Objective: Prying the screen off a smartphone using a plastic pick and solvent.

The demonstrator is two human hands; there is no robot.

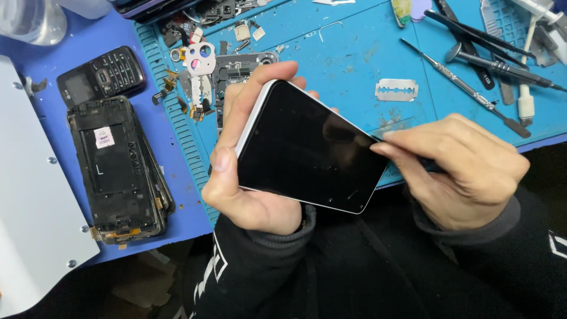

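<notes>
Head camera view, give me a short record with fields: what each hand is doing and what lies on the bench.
left hand: grips a smartphone by its edges, dark screen up
right hand: pinches a thin tool against the phone's right edge; the tool is mostly hidden
mat: blue, holding a razor blade, metal picks and small phone parts
left of mat: keypad phone, stack of stripped phone frames
</notes>
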